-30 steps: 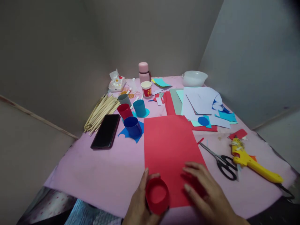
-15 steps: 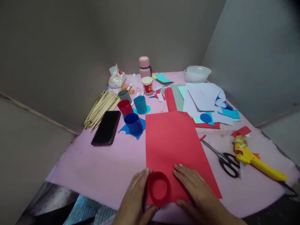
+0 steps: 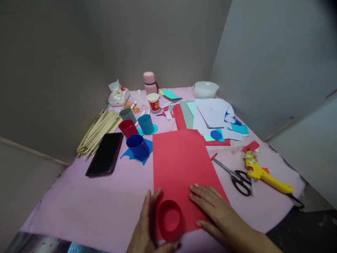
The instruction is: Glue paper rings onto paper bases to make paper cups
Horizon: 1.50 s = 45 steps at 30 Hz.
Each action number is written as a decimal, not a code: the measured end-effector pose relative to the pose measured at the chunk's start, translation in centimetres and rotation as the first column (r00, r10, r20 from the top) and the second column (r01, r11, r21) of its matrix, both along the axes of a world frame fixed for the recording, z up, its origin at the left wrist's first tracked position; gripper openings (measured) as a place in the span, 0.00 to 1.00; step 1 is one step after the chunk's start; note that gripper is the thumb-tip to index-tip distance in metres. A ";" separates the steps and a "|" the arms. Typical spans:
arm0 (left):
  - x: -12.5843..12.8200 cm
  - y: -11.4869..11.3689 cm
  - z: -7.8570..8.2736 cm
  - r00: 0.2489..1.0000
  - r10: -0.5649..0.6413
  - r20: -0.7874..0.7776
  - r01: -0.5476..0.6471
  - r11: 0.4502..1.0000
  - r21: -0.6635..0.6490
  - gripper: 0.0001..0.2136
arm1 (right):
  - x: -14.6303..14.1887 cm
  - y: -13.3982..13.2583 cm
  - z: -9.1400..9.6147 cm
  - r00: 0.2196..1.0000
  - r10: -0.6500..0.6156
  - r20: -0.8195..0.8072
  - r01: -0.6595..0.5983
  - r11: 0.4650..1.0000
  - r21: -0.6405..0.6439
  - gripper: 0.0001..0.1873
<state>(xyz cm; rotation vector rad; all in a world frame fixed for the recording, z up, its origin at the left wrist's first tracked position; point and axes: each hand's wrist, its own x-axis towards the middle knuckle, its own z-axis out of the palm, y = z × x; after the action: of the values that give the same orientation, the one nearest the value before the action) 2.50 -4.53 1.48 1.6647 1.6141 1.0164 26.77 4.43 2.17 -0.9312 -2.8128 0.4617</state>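
- Down at the near edge, the left hand is wide open, fingers and thumb making a loose curve about the ring, with a gap between fingertips and rim; whether the thumb touches the ring's near side, I can't tell.
- And there's the ring itself, red on red, standing on the near left corner of the red sheet, open top facing up.
- Over to the right hand: open, palm down, fingers stretched across the sheet just right of the ring, with nothing gripped.
- The sheet runs lengthwise away from the person over the pink cloth.
- Just off its right side, the scissors lie with blades nearly together, points aimed away; beyond them rests the yellow glue gun.
- On the left, the blue cup sits on a jagged blue scrap beside the sheet, with the red cup, teal cup and grey cup grouped behind.
- Left of those, the phone lies dark-screened beside a heap of sticks.
- At the back, it's the tissue pack, the pink flask, the paper cup in front of it, and the white bowl far right.
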 end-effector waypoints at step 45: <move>0.2 -1.1 0.1 0.987 -0.011 -0.160 0.009 1.000 -0.013 0.47 | -3.8 -3.2 -3.6 0.997 0.061 -0.040 -0.044 0.941 0.337 0.34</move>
<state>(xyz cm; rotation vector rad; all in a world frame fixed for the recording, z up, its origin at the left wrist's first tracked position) 2.73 -5.67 1.55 1.7833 1.7082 0.8847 22.97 1.20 -1.47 -0.7619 -2.7523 0.0044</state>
